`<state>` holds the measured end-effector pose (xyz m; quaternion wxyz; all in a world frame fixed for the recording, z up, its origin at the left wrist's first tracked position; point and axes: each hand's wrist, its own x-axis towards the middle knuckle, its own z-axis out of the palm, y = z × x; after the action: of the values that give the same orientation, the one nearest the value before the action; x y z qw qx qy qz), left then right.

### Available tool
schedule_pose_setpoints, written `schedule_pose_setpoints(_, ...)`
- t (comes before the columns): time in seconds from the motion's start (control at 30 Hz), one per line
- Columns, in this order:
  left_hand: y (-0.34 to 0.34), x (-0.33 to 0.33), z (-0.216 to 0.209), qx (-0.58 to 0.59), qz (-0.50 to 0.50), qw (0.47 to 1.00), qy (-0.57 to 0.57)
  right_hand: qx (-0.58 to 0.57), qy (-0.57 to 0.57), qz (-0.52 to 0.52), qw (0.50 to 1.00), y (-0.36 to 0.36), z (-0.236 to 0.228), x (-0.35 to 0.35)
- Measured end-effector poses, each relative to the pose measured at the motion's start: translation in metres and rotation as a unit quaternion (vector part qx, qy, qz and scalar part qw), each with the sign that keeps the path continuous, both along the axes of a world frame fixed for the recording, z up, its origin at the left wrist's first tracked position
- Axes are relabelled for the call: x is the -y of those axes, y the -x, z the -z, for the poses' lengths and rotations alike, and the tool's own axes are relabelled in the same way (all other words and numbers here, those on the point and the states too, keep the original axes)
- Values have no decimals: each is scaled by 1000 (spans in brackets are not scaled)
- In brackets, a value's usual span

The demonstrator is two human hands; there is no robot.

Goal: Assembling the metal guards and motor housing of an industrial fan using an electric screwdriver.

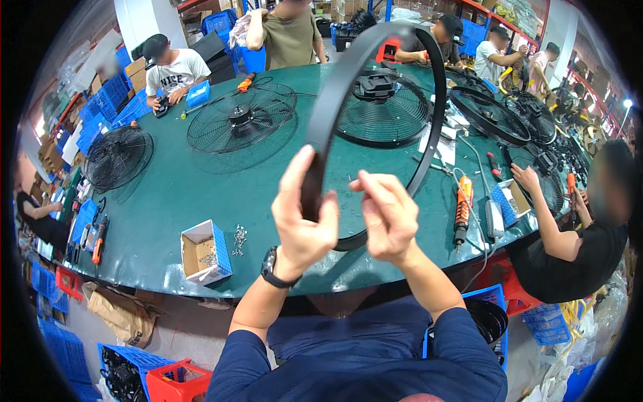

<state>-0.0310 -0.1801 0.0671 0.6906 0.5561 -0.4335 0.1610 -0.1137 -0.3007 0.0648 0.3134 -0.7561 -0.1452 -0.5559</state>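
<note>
A large black ring (338, 100) stands tilted upright in front of me above the green table. My left hand (305, 218) is wrapped round its near left side, thumb inside the band. Beside it, within the ring's outline, my right hand (390, 218) is closed with thumb and fingertips together; anything small between them cannot be made out. Left of my hands lies a small pile of screws (239, 240), next to an open carton (219, 251) with small parts inside. An orange electric screwdriver (463, 209) lies to the right of my right hand.
Wire fan guards (241, 115) lie on the green table (157, 201) ahead and to the left. A black-rimmed fan (385, 110) sits behind the ring. At right, a co-worker (569, 234) handles another fan; cables (477, 157) cross the table there. Blue crates (134, 362) stand below.
</note>
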Motion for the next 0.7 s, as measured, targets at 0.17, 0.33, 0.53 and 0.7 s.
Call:
schedule_pose_setpoints(0.17,-44,-18,-8,-17,-34,999,0,87,-81,230,966,-5,22,97)
schedule_pose_setpoints(0.33,-87,-26,4,-129,107,982,89,44,-346,242,905,-5,55,214)
schedule_pose_setpoints(0.53,-109,-34,51,-245,147,942,175,-58,-450,-113,884,2,81,204)
schedule_pose_setpoints(0.7,-131,-22,71,-317,116,933,127,-39,-380,-224,896,17,79,223)
